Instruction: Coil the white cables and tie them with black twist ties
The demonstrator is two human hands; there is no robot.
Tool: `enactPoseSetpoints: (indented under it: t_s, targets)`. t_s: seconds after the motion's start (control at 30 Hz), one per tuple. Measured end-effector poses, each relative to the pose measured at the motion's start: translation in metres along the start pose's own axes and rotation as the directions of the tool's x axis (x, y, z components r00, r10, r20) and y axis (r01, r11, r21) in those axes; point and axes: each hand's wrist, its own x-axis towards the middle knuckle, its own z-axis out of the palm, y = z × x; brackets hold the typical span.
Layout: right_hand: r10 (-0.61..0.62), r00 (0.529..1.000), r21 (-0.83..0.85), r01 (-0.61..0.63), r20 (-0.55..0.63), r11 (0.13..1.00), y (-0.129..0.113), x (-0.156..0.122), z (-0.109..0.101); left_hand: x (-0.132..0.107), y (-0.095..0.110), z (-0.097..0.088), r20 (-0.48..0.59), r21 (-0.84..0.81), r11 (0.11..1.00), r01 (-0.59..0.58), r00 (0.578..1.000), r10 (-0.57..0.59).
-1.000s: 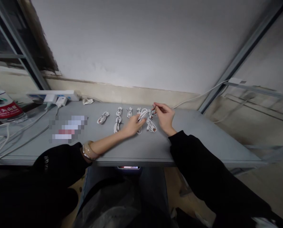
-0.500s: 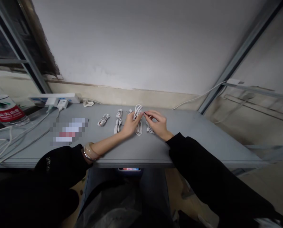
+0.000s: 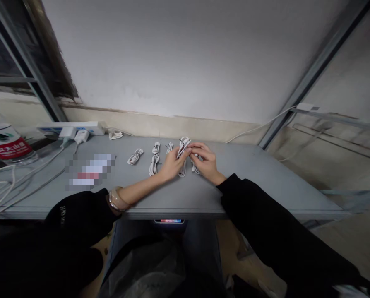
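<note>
My left hand (image 3: 171, 164) is closed round a coiled white cable (image 3: 185, 141), held up off the desk. A thin black tie (image 3: 183, 144) crosses the upper part of that coil. Close against its right side, my right hand (image 3: 205, 160) pinches at the tie, its fingertips meeting my left thumb; the tie's ends are hidden there. Under and behind the hands lie more white cables, one below the held coil (image 3: 181, 169) and one partly covered by my right hand (image 3: 195, 167).
Left of my hands lie several bundled white cables, one at the far left (image 3: 135, 157) and another nearer (image 3: 154, 165). A blurred-out flat item (image 3: 92, 171), a power strip (image 3: 93, 128) with chargers, and a large bottle (image 3: 8, 142) stand further left. A wall rises behind the grey desk (image 3: 265, 182).
The black tie now shows across the held coil, where before a dark bit showed only at my right fingertips. My right fingers have closed in against the coil and my left thumb.
</note>
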Motion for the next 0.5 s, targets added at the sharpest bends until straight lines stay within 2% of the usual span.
enactPoseSetpoints:
  t_s: [0.23,0.37,0.5]
  targets:
    - [0.032,0.999,0.043,-0.031,-0.007,0.999,0.001,0.001,0.003,-0.001,0.000,-0.002,-0.012,0.073,0.997,-0.018,1.000,0.019]
    - [0.180,0.983,0.138,-0.177,-0.015,0.975,0.006,-0.001,0.006,-0.002,0.003,-0.004,-0.007,0.090,0.995,-0.043,0.999,0.044]
    - [0.283,0.959,0.271,-0.279,0.027,0.921,0.011,-0.003,0.009,-0.003,0.006,-0.005,0.013,0.096,0.993,-0.075,0.997,0.074]
